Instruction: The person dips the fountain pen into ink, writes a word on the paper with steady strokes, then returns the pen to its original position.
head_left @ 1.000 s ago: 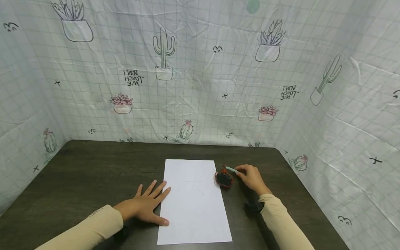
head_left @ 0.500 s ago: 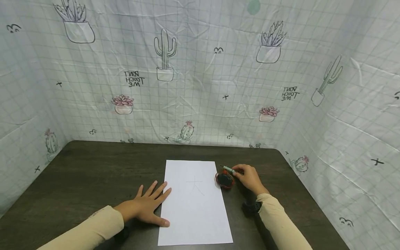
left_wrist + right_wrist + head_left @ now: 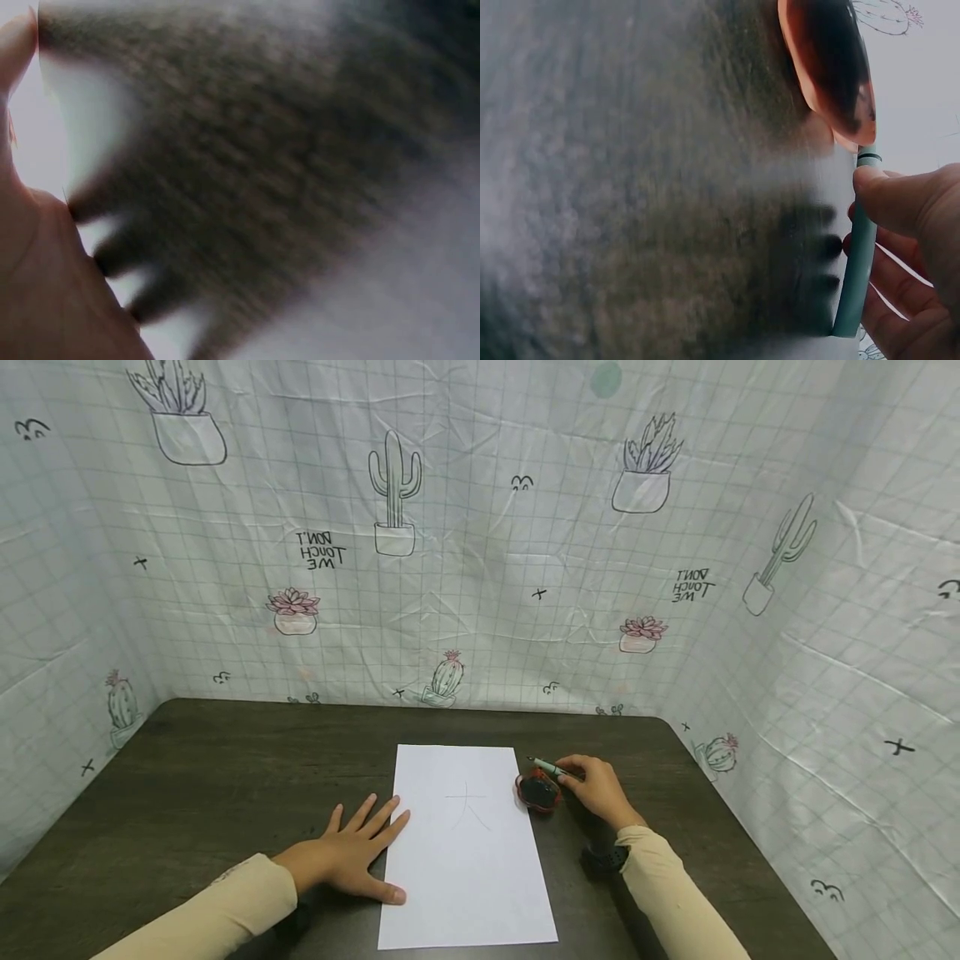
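Note:
A white paper sheet [image 3: 468, 897] lies on the dark table, with thin crossing and slanting lines [image 3: 467, 797] on its upper half. My left hand [image 3: 352, 853] rests with fingers spread across the sheet's left edge; its thumb and fingertips touch the paper. In my right hand [image 3: 597, 789] a green pen [image 3: 547, 767] is pinched between thumb and fingers, its dark tip pointing left. Below the pen, at the paper's right edge, is a small red-rimmed dish [image 3: 539, 792], dark inside. The right wrist view shows the green barrel [image 3: 856, 262] beside the orange-red dish [image 3: 829, 67].
The dark wooden table [image 3: 247, 760] extends around the paper. A white cloth [image 3: 480, 577] printed with cacti and grid lines hangs behind it and along both sides. A black strap device [image 3: 606, 858] sits at the right wrist.
My right hand has shifted slightly left, and the pen with it; the pen's dark tip now shows above and left of the dish. The left hand and paper stay put.

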`<state>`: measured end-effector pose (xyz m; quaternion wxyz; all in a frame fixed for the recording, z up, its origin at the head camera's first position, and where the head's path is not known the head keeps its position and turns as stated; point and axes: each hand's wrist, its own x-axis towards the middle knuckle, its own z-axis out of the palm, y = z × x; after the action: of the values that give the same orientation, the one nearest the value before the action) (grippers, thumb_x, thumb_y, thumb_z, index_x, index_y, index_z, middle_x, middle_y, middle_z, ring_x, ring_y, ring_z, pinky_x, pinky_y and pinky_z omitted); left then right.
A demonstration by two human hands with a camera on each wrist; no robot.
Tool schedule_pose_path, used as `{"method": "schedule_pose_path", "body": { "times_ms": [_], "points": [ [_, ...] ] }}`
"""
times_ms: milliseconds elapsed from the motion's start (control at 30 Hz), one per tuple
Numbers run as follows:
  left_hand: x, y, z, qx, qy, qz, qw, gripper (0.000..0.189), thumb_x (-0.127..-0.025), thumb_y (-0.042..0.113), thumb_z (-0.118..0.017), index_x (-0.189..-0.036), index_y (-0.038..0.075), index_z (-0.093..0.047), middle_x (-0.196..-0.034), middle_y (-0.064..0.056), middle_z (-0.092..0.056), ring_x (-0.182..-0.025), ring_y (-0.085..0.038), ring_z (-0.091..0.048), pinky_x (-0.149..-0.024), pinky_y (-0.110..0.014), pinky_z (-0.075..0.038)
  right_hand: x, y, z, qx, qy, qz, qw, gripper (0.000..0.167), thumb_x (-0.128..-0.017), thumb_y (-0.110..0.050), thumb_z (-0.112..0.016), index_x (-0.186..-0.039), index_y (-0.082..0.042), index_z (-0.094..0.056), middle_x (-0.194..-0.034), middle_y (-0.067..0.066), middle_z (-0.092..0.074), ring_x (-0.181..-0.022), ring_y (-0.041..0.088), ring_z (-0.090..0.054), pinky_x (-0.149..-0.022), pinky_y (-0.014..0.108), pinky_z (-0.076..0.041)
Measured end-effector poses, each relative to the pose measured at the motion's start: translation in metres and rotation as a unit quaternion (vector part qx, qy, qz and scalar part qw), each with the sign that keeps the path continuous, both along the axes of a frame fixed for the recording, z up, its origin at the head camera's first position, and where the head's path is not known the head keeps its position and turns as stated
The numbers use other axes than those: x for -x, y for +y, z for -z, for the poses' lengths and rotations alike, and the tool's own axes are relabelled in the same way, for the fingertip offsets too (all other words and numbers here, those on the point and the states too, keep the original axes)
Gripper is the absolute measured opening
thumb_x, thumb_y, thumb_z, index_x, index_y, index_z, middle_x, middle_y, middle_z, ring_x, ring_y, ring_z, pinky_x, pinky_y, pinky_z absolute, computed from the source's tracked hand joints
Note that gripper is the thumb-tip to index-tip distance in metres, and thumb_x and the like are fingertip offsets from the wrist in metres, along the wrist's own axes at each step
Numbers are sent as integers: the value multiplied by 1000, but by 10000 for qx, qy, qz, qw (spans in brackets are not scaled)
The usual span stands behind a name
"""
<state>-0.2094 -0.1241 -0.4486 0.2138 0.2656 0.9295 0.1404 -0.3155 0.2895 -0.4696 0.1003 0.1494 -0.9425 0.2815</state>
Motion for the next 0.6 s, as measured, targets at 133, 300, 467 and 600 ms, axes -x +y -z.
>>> {"method": "schedule_pose_path", "body": {
  "times_ms": [133,300,467,600],
  "points": [
    [-2,1,-2,39,21,-18,10000,105,-77,73,-59,-156,21,-12,-162,-5,5,-146,-38,5,-104,-73,4,-1,0,1,-34,-1,11,10000,23,-85,-7,-72,-108,-3,-70,-102,12,-71,-94,32,-66,-82,49,-52],
    [-1,2,-1,-1,15,-8,10000,106,-77,73,-59,-156,21,-12,-162,-6,5,-146,-39,6,-104,-73,5,0,0,-1,-74,-72,24,9999,22,-85,-8,-72,-107,-3,-71,-102,12,-71,-94,31,-67,-82,48,-53],
    [3,0,3,-123,45,-2,9999,108,-76,75,-58,-156,20,-11,-162,-7,5,-146,-40,7,-103,-74,7,4,1,-4,-130,-32,-30,9999,23,-86,-9,-72,-107,-3,-71,-102,12,-71,-93,30,-66,-80,48,-53],
    [7,-3,13,-351,125,10,9993,111,-75,78,-57,-156,20,-9,-162,-8,6,-146,-40,7,-102,-74,10,3,1,-9,-243,13,-49,9997,25,-87,-13,-71,-111,-3,-70,-106,12,-70,-95,31,-66,-80,48,-52]
  ]
}}
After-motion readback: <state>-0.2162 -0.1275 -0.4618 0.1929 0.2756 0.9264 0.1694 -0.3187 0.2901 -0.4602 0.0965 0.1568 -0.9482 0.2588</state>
